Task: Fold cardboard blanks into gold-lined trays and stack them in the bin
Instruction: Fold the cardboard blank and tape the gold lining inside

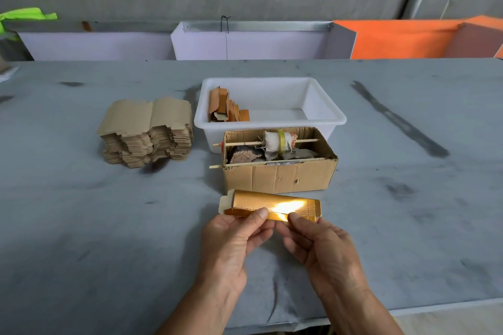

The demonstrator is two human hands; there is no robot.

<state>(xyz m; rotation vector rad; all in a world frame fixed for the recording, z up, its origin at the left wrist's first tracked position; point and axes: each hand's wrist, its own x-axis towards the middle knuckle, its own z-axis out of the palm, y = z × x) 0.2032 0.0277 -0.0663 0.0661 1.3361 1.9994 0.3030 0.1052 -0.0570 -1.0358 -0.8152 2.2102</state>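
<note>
A long gold-lined cardboard blank (272, 205) is held just above the grey table, gold face up, with a bright glare on it. My left hand (231, 242) pinches its near edge left of centre, thumb on top. My right hand (324, 250) pinches the same edge right of centre. A tall stack of flat brown blanks (147, 132) lies at the left. The white plastic bin (321, 106) stands behind, with several folded trays (227, 106) leaning in its left end.
A brown cardboard box (280, 177) with two wooden sticks through it, a tape roll and cloth scraps stands between the held blank and the bin. White and orange panels line the far table edge. The table's near edge runs just below my wrists.
</note>
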